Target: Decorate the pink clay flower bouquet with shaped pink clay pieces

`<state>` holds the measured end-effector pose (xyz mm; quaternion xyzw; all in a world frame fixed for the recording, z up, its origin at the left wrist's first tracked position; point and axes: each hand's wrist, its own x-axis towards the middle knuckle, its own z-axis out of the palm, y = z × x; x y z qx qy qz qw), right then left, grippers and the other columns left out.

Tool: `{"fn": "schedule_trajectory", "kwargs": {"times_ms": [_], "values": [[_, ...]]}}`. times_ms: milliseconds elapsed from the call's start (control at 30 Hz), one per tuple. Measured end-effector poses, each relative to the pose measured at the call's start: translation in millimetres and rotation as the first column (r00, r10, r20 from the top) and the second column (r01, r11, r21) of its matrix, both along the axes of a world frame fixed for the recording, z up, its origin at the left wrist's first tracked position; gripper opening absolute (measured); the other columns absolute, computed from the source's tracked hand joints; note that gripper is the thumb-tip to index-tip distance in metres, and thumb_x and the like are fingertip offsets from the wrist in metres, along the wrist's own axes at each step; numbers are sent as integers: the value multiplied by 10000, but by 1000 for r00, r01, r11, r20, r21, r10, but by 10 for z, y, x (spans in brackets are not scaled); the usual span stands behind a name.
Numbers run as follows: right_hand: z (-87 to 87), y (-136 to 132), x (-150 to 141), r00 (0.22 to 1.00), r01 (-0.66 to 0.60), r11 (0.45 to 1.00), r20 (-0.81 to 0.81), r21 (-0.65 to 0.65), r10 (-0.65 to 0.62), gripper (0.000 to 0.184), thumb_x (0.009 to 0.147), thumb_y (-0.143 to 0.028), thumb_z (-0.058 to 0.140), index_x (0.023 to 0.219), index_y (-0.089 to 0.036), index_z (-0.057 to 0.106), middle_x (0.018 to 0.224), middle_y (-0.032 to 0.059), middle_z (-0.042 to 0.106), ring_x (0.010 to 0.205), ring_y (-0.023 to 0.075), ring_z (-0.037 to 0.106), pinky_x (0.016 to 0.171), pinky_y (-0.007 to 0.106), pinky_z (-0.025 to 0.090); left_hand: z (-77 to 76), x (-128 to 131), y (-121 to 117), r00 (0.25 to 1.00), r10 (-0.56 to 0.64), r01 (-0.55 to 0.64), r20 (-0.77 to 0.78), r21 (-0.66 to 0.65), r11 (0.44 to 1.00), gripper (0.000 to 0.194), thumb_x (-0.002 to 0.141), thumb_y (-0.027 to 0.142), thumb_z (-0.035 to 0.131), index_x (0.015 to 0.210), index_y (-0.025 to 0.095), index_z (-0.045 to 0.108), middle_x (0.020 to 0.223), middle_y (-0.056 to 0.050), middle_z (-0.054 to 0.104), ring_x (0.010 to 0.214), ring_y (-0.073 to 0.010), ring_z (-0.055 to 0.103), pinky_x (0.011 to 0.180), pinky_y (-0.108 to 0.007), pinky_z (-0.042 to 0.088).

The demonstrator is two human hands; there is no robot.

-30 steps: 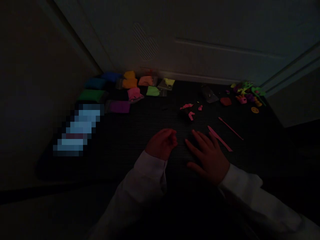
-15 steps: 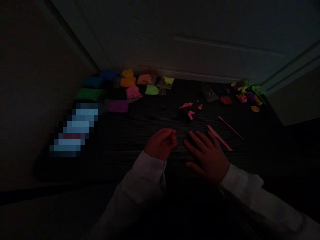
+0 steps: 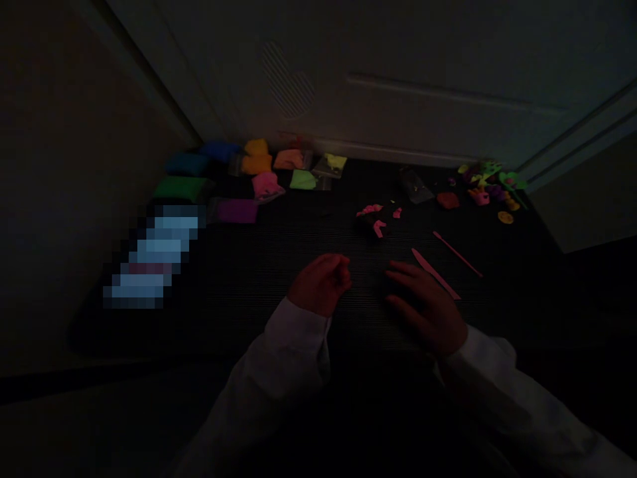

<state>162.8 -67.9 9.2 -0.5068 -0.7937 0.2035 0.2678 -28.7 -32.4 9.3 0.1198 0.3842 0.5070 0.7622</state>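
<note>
Bright colours over a black, finely lined surface (image 3: 269, 245).
Toward the far left corner I see a blue packet (image 3: 219, 151), a teal packet (image 3: 188, 164) and a green packet (image 3: 182, 188); nearby, a purple packet (image 3: 237, 210) and a pink packet (image 3: 266, 186); along the far edge, orange, peach, lime and yellow packets (image 3: 303, 179). The middle carries a pink-and-dark piece (image 3: 371, 219); toward the right edge, the flat tool (image 3: 435, 273) and thin rod (image 3: 458, 253) are both pink, the lump (image 3: 448, 200) beyond them red. The far right corner has a cluster (image 3: 492, 182) of green, purple, yellow and pink; by the left edge, a pixelated patch (image 3: 154, 259) shows pale blue banded with dull red.
</note>
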Motion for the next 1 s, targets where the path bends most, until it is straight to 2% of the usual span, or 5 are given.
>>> {"fn": "schedule_trajectory", "kwargs": {"times_ms": [167,333,500,733,1000], "values": [[6,32,-30,971,107,991,-204,-83,-122,226,798,-306,474,970,-254,611,998,27,629,952,182,566,843,395,455,-4,2,0,1000,5,-4,-20,16,1000,57,608,174,616,606,118,611,520,8,545,502,-71,506,493,-201,401],[59,16,-115,966,85,996,-243,-25,-89,224,793,-286,488,976,-260,615,1048,31,609,988,191,547,854,405,446,26,64,-52,978,-33,58,-205,119,991,63,606,194,639,603,131,642,520,-7,569,509,-84,501,498,-208,386],[88,2,-178,979,12,993,-203,119,12,273,797,-215,483,1050,-254,577,1108,46,568,1028,189,511,868,398,433,39,105,-131,868,-123,282,-481,274,919,102,597,191,659,694,184,687,619,-12,635,580,-107,520,580,-223,399],[31,11,-202,986,-63,965,-132,255,99,340,785,-169,492,1110,-257,533,1150,55,538,1054,193,485,877,402,422,88,84,-146,788,-191,469,-585,371,801,132,688,204,569,611,196,676,551,12,593,538,-96,488,559,-218,384],[92,-14,-234,986,13,991,-166,132,9,395,757,-258,536,1146,-205,492,1124,79,552,1040,195,501,875,371,425,-41,68,-115,841,-160,374,-517,340,863,104,635,181,626,716,213,682,662,8,662,587,-96,560,600,-208,422]]}}
